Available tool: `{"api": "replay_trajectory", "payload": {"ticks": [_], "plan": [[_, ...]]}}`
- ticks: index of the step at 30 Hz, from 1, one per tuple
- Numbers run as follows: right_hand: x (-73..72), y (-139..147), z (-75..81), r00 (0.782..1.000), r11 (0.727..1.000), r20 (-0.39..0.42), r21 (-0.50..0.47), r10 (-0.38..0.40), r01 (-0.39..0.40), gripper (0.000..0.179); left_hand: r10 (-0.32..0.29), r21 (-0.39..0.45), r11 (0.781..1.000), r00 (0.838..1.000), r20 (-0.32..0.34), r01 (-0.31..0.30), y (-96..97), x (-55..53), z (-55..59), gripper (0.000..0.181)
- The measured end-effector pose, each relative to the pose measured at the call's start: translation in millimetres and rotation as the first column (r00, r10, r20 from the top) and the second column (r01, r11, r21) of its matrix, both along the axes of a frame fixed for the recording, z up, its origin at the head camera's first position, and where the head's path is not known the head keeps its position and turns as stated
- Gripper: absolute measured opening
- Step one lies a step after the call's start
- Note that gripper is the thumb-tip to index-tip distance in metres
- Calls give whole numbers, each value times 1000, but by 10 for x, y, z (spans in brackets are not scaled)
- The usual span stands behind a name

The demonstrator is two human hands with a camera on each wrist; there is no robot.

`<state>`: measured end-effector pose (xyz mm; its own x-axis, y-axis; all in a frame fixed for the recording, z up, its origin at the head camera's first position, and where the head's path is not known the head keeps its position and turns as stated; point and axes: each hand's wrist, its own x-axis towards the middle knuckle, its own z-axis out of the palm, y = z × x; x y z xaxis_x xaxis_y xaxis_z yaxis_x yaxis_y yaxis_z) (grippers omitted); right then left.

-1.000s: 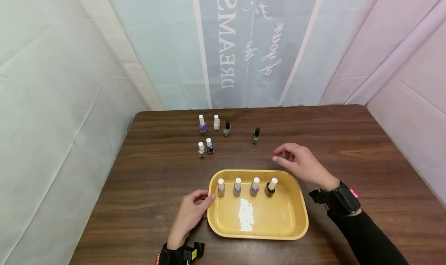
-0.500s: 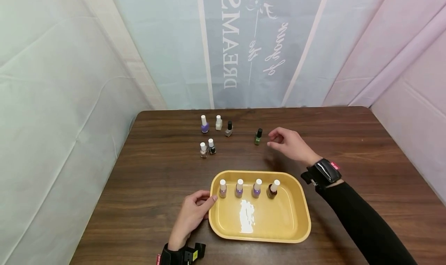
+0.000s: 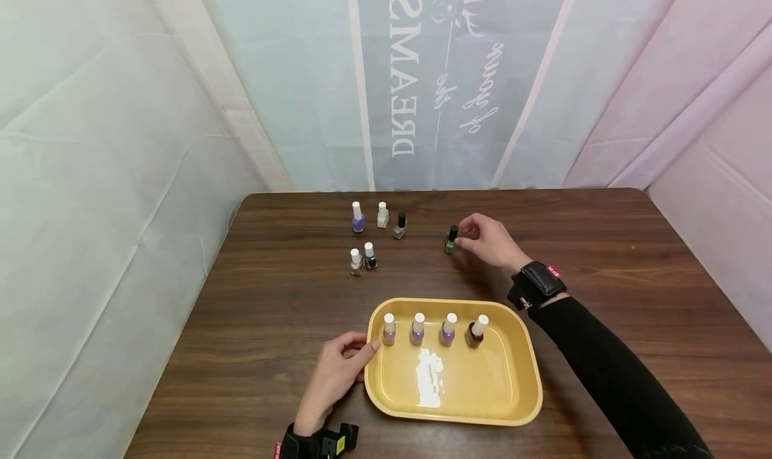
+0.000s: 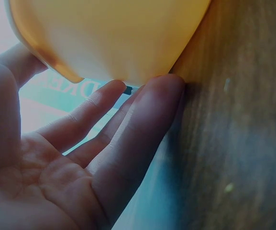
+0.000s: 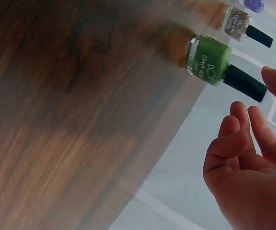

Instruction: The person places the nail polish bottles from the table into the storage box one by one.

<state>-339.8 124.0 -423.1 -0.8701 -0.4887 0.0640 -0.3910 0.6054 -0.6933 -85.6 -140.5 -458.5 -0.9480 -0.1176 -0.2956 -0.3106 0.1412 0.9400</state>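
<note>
Right hand: released, bent fingers around the black cap, not gripping; contact is unclear.
Green bottle: upright on the worktop, just left of this hand; a sideways nudge may topple it.
Left hand: pinches yellow tray rim; pulling may tip the four bottles inside.
</note>
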Motion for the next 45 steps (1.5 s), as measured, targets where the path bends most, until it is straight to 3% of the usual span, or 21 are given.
{"api": "replay_trajectory", "payload": {"ticks": [15,45], "plan": [[-101,-98,-127,1000,999,-25,36,8,-8,31,-9,-2,1000,1000,-7,9,10,-7,-9,46],[-122,-163,-199,998,997,-56,77,33,-29,20,0,9,1000,1000,0,0,-2,-8,-37,46]]}}
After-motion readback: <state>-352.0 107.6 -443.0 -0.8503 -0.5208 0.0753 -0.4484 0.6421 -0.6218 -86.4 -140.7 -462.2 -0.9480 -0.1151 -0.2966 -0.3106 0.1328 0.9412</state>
